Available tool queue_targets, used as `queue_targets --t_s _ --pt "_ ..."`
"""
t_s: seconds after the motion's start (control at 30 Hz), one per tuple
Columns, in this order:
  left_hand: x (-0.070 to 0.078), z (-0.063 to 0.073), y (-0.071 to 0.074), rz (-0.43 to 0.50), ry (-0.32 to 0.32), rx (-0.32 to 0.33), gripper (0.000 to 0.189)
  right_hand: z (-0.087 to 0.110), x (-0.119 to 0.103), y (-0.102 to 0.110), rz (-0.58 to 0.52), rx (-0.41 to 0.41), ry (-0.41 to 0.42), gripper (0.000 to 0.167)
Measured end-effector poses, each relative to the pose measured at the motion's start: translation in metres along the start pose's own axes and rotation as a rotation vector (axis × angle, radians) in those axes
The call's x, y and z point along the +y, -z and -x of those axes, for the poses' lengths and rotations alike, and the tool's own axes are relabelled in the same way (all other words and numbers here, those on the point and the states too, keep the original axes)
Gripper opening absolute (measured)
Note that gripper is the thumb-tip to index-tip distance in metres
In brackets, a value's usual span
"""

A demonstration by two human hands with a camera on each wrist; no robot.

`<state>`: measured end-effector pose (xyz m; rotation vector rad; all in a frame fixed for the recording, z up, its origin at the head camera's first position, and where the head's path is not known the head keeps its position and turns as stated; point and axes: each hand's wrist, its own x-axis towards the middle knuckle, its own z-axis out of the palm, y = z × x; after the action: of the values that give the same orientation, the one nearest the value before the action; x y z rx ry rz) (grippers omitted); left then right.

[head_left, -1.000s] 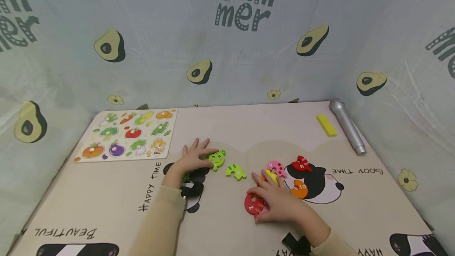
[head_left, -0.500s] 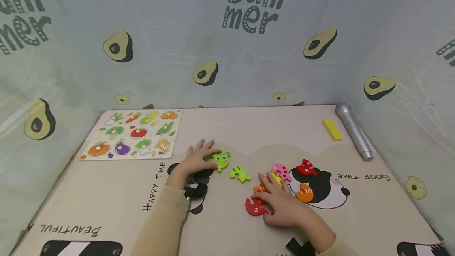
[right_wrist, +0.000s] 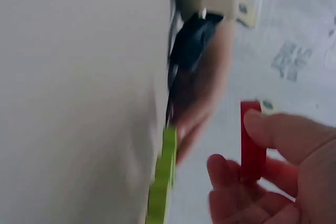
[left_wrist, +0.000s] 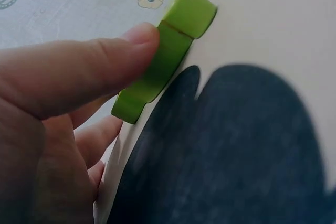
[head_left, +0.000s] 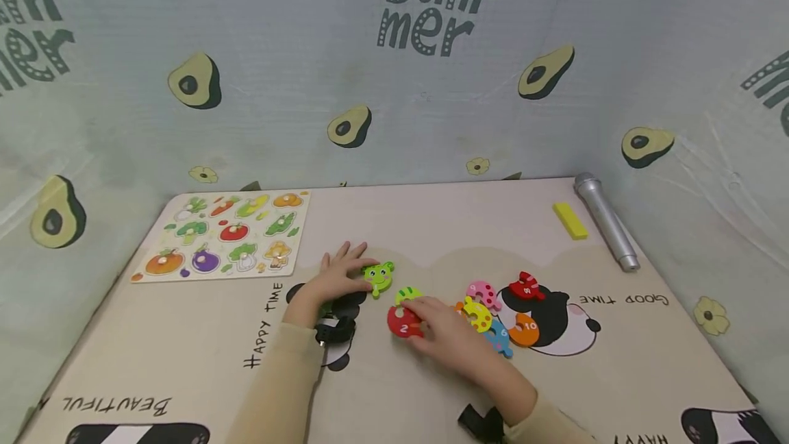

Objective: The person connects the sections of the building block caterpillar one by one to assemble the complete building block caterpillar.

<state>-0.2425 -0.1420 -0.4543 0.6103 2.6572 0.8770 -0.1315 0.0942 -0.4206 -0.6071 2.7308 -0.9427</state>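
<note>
My left hand (head_left: 335, 281) pinches the green caterpillar-head puzzle piece (head_left: 380, 278) on the table; its thumb (left_wrist: 139, 38) lies along the piece's edge in the left wrist view. In my right hand (head_left: 459, 341) is a red puzzle piece (head_left: 402, 323) numbered 2, gripped between thumb and fingers. The right wrist view has that red piece (right_wrist: 253, 148) off the tabletop. Just behind it in the head view lies a green striped puzzle piece (head_left: 407, 294), partly hidden by the red piece and the fingers.
To the right lie a pink piece (head_left: 483, 293), a yellow piece (head_left: 477, 315), a blue piece (head_left: 500, 338), an orange piece (head_left: 525, 329) and a red striped piece (head_left: 526, 286). A vegetable board (head_left: 216, 235), a yellow block (head_left: 570, 220) and a silver microphone-like stick (head_left: 606, 221) lie farther back.
My right hand has moved left with the red piece, from the cluster to the green striped piece, uncovering the yellow and blue pieces. My left hand stays at the green head piece.
</note>
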Motion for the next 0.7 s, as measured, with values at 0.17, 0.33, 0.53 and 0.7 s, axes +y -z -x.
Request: queue_targets --t_s 0.17,0.33,0.53,0.7 --pt "-0.003 0.002 0.003 0.0 -0.01 -0.006 0.052 -0.034 -0.018 -0.029 -0.185 0.029 -0.071 0.053" --pt "-0.002 0.003 0.003 0.022 -0.012 -0.016 0.052 -0.05 -0.018 -0.043 -0.256 0.071 -0.17 0.052" --pt "-0.001 0.002 0.004 0.011 -0.019 -0.01 0.05 -0.057 -0.012 -0.047 -0.211 0.112 -0.161 0.051" --pt "-0.001 0.002 0.004 0.0 -0.022 -0.004 0.049 -0.057 -0.012 -0.05 -0.143 0.16 -0.124 0.049"
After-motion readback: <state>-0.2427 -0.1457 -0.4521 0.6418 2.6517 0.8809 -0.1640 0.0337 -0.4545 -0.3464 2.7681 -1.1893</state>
